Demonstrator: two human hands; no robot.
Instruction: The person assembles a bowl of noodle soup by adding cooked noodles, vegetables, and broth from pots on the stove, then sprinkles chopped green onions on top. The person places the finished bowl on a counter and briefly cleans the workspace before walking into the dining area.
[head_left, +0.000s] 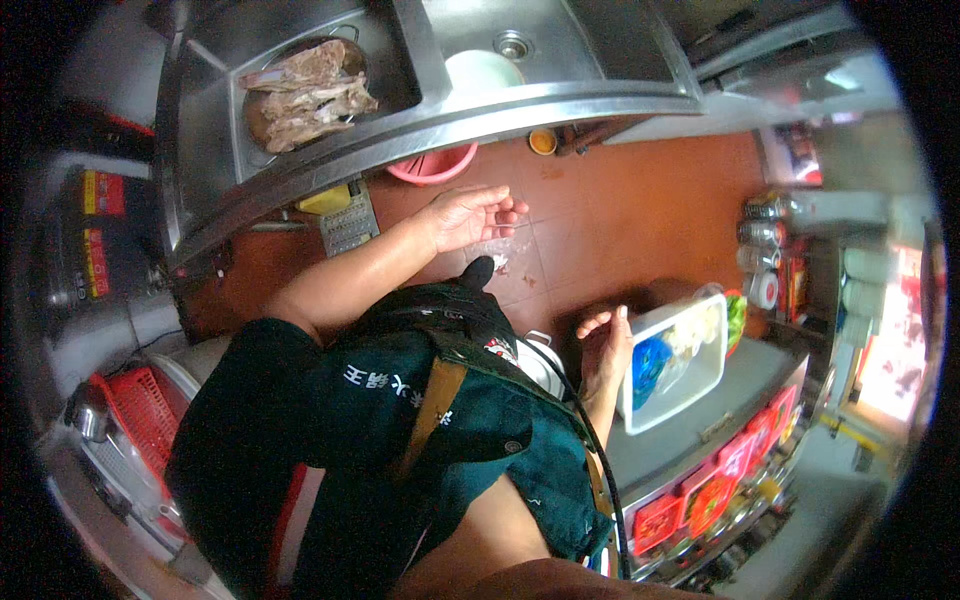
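Note:
My left hand (476, 217) hovers over the tiled floor, palm turned up and fingers loosely curled, with nothing visible in it. A pink bucket (442, 169) stands just beyond it, partly under the stainless-steel sink (405, 124). In one sink basin, large meaty bones (311, 94) lie in a round metal vessel. My right hand (609, 349) is beside a white plastic bin (675, 416), thumb and fingers apart; no held object shows. Whether it touches the bin's rim I cannot tell. A blue plastic bag (649, 367) and pale contents lie in the bin.
The bin sits on a grey counter (690, 450) edged with red trays (654, 523) of food. A round pale item (484, 71) lies in the other basin. A white pot (540, 364) is close to my body. Floor items include a small orange-yellow container (543, 141).

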